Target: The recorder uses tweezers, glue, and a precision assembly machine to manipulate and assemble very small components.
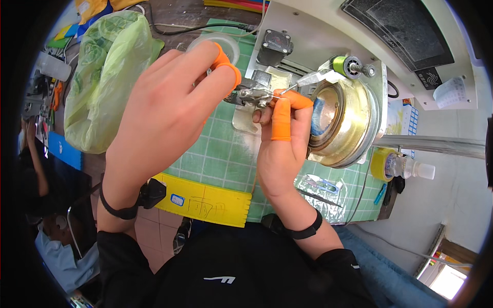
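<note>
Orange finger cots cover fingertips on both my hands. My left hand [167,97] curls its thumb and forefinger together at the left side of a small metal clamp fixture [252,95]; its own fingers hide what they grip. From the right, my right hand [282,146] pinches thumb and forefinger at the fixture's tip, on a thin piece too small to name. A slender metal point [290,88] reaches down to those fingertips. Close to the right hand stands a large brass-coloured wheel [354,123] with a blue inner part, below a bright green roller [340,65].
Below lies a green gridded cutting mat [205,159] with a yellow board [205,200] along its near edge. A pale green plastic bag [105,82] fills the left. Yellow tape [380,164] and a clear bottle [405,168] sit right. Another person [67,251] is at lower left.
</note>
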The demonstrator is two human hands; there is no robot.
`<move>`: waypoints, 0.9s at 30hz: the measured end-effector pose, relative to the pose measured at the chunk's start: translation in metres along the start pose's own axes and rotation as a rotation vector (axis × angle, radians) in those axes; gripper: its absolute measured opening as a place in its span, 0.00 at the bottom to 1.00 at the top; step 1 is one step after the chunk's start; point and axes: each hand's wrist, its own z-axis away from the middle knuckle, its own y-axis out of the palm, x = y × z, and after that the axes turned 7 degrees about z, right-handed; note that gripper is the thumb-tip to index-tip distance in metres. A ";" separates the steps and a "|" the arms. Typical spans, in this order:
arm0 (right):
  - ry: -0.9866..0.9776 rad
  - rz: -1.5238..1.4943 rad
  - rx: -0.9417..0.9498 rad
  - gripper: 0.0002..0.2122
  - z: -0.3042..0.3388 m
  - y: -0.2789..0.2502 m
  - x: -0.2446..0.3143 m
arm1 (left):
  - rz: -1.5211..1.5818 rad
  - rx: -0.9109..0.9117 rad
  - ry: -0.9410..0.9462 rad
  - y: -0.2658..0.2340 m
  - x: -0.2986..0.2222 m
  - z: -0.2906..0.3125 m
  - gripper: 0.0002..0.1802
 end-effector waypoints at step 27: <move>0.038 -0.033 -0.022 0.06 -0.002 0.002 0.000 | 0.761 -0.036 -0.316 0.055 0.039 0.031 0.09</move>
